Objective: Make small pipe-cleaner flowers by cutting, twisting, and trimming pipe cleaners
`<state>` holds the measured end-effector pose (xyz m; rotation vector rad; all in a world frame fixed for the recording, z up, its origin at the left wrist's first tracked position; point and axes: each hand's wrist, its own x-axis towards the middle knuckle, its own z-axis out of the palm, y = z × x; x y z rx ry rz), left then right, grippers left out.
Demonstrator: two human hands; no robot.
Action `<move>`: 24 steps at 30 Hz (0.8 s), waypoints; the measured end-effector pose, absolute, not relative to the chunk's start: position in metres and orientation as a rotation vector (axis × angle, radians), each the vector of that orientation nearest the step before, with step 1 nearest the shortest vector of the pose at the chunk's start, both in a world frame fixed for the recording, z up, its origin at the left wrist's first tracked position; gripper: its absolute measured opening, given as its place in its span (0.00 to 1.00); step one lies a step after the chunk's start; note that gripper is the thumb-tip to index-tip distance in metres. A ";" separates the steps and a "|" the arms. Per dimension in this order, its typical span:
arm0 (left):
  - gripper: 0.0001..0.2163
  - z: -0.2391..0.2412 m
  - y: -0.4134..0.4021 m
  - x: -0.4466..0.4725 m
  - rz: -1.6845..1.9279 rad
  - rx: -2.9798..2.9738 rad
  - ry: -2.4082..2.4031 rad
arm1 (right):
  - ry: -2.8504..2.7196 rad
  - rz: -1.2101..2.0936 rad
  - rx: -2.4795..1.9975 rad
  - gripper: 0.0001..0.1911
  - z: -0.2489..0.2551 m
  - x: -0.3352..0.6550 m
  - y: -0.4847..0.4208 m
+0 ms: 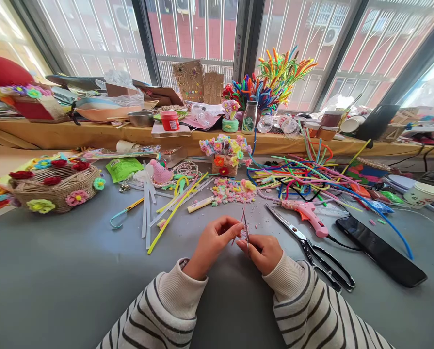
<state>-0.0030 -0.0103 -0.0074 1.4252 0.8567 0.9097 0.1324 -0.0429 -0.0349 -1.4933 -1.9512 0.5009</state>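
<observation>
Close together over the grey table, my left hand [217,238] and my right hand [265,251] are both pinched at the fingertips. My left thumb and fingers grip a thin pink strand [233,241], which looks like a pipe cleaner. Between the fingers of my right hand stands a slim, dark, pointed tool [246,224]; whether it is tweezers or small scissors I cannot tell. It crosses the strand near its tip. Just beyond the hands lies a pile of pink and yellow fluffy pieces [233,191]. Large black-handled scissors [299,234] rest, blades apart, right of my right hand.
Right of the scissors are a pink glue gun [307,216] and a black phone [380,249]. Glue sticks [144,220] and a yellow pipe cleaner [166,228] lie left. A flower-trimmed basket [56,186] stands far left; loose pipe cleaners [297,177] spread behind right.
</observation>
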 end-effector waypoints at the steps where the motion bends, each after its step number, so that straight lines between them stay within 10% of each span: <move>1: 0.08 -0.007 -0.010 -0.003 0.913 1.419 0.854 | -1.950 0.482 -1.491 0.24 -0.035 0.133 -0.042; 24: 0.09 -0.005 -0.011 -0.002 0.876 1.428 0.875 | -1.848 0.497 -1.453 0.23 -0.031 0.132 -0.046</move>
